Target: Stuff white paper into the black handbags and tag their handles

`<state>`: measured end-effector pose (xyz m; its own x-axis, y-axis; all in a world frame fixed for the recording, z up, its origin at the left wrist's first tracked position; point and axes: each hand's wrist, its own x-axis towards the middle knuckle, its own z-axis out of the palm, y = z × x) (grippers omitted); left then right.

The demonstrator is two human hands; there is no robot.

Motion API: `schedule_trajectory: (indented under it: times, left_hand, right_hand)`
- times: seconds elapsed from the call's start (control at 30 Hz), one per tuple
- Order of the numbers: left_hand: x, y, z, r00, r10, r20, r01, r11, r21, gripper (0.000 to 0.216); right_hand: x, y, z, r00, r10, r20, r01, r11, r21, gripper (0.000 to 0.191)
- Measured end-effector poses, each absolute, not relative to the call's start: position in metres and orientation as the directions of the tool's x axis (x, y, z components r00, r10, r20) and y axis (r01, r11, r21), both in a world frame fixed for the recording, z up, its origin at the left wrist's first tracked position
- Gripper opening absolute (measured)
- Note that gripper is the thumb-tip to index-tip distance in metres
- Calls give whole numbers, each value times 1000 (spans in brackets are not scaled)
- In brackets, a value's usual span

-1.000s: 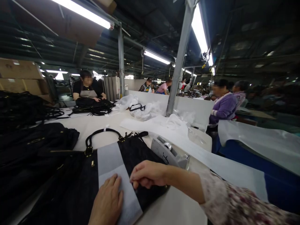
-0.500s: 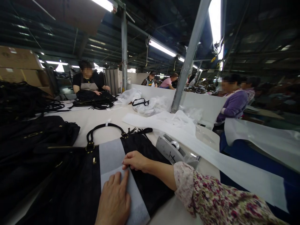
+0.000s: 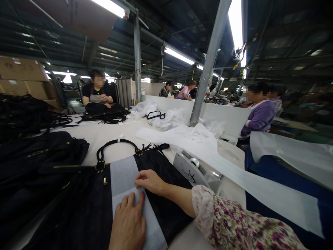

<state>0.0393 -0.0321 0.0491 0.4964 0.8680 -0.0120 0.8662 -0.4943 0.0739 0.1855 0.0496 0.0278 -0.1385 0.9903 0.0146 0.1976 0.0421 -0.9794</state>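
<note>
Apparently the work is partway along: nearest, at seven o'clock, a black bag [image 3: 88, 205] lies on the tabletop [image 3: 114, 130] with a pale strip [image 3: 124, 172] already laid down one face, flat but for a crease. The left hand [image 3: 128, 220] is spread palm-down on the strip; the right hand [image 3: 151, 182], at its one o'clock, draws finger and thumb into a narrow pinch by the strip's right edge, though whether anything is caught between them I cannot tell. That edge therefore seems the unfinished part. The left hand hides some of the strip's near end, and the frame cuts off the bag's lower left. At eight o'clock a dark heap [image 3: 31, 180] merges into shadow, its layers uncountable. Just beside the bag, at five o'clock, stands a grey dispenser [image 3: 186, 170]. Farther, at ten o'clock, a co-worker's [image 3: 95, 98] fingers are too small to read.
</note>
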Motion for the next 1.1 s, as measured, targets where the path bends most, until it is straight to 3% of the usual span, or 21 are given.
schedule_trajectory:
  times: [0.1, 0.2, 0.4, 0.5, 0.57, 0.67, 0.73, 0.93, 1.1]
  left_hand:
    - [40, -32, 51, 491, 871, -26, 869, -487, 81, 65]
    - [40, -32, 52, 485, 874, -38, 873, -481, 82, 65]
    - [41, -32, 54, 491, 871, -25, 869, -487, 92, 64]
    - [40, -33, 55, 487, 873, -18, 870, -484, 93, 63]
    - [40, -33, 53, 484, 875, -8, 872, -481, 92, 63]
    - [39, -33, 50, 490, 871, 14, 867, -489, 98, 63]
    - [38, -33, 48, 497, 868, 22, 862, -496, 101, 62]
    - [39, -32, 49, 484, 875, 8, 873, -483, 74, 63]
    - [40, -34, 50, 475, 880, 15, 880, -475, 13, 62]
  right_hand:
    - [184, 50, 28, -94, 971, 219, 454, 237, -859, 8]
    - [182, 53, 28, -83, 945, 317, 643, 294, -707, 14]
    - [174, 67, 28, -22, 969, 248, 738, 183, -649, 28]
    - [175, 74, 37, -7, 980, 198, 761, 134, -635, 22]
    - [182, 78, 46, -86, 988, 131, 756, 150, -638, 19]
    - [197, 79, 55, -298, 954, 29, 748, 252, -614, 54]
    - [202, 78, 56, -349, 937, 29, 761, 301, -575, 74]
    - [177, 74, 50, -33, 998, 60, 801, 62, -596, 49]
    - [184, 66, 89, -43, 999, -14, 746, 23, -666, 18]
